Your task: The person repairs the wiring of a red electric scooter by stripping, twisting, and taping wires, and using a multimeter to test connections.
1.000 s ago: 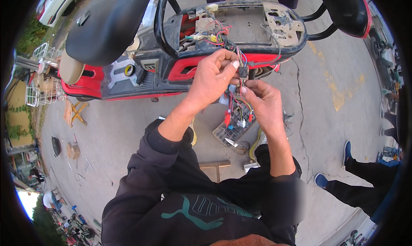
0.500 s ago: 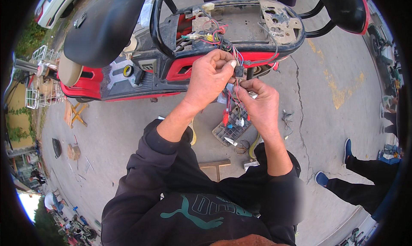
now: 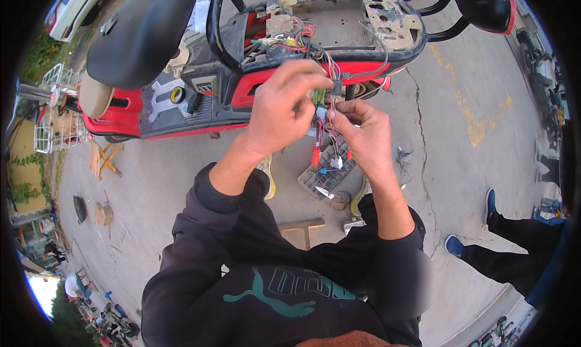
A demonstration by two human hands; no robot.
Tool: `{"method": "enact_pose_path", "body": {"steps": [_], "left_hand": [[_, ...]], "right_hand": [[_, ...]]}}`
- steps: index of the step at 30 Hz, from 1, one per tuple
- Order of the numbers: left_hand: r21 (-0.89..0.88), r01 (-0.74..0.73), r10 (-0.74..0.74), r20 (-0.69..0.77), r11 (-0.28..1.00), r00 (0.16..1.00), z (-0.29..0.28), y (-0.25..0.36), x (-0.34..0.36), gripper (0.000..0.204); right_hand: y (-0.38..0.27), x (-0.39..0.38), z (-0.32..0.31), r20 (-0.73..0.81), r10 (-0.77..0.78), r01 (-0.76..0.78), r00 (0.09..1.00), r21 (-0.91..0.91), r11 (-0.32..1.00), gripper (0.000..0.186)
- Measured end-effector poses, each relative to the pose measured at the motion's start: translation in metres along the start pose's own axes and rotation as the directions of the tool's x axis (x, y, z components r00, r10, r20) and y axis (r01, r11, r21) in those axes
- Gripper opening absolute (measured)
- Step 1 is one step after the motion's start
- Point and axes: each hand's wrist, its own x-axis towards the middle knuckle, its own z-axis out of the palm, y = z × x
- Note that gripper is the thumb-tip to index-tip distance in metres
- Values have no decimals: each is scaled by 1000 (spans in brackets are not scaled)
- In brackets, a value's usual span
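A bundle of coloured wires [image 3: 328, 62] hangs over the side of a red electric scooter [image 3: 242, 96]. My right hand [image 3: 368, 135] pinches thin wires just below a small black connector [image 3: 337, 88]. Beside it, my left hand [image 3: 281, 108] is raised with its fingers bent and apart. Its fingertips are close to the black connector, and I see nothing held in them. Below my hands dangle a red connector [image 3: 315, 156] and a white connector [image 3: 336, 162]. My right fingers partly hide the wires they grip.
Under the wires lie a ribbed grey plastic panel [image 3: 310, 179] and scissors [image 3: 339, 200]. A black seat [image 3: 145, 38] juts up at upper left. Yellow tape [image 3: 177, 95] rests on the footboard. At right stands a person in dark trousers [image 3: 502, 262].
My left hand has loosened its pinch at the wires near the black connector and shifted slightly left, its fingers spreading. My right hand stays on the wires, a little higher.
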Motion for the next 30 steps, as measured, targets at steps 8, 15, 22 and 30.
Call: {"method": "enact_pose_path", "body": {"steps": [8,15,22,30], "left_hand": [[127,-334,280,322,934,904,-17,3,-21,32],[-331,204,-109,283,921,953,2,-3,-22,17],[-459,308,-274,141,834,951,20,3,-6,15],[-467,278,-246,130,840,961,10,7,-1,13]], "right_hand": [[-4,-8,-7,128,-39,15,991,191,982,19],[8,-4,-33,218,-213,204,952,65,977,29],[191,-23,-117,-325,95,-238,941,-435,869,40],[456,-210,-10,27,393,-130,919,-921,367,43]]}}
